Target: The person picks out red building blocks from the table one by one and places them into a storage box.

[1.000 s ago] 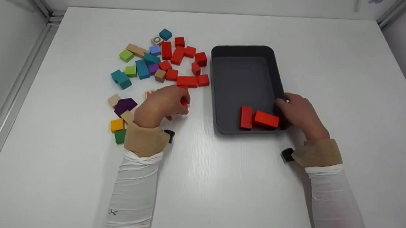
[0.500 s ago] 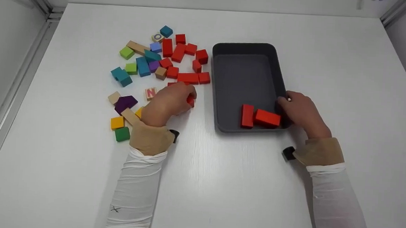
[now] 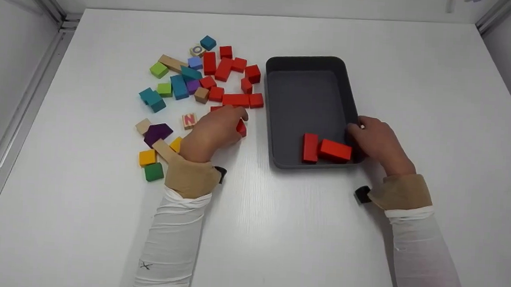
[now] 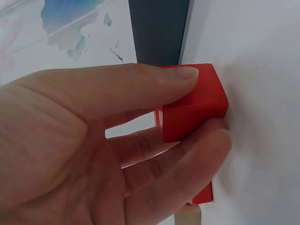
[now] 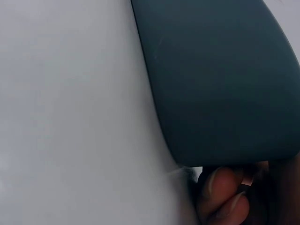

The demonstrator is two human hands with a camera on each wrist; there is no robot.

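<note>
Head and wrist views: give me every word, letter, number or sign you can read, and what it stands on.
"N", in red, on a pale block.
"O", or just a ring, too small to tell; on a wooden block.
"X"-like dark mark, too small to read surely; on the left sleeve.
Wrist views: nothing readable.

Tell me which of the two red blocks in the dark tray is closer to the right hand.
The crosswise red block; it lies toward the right hand. The lengthwise red block sits farther left.
</note>
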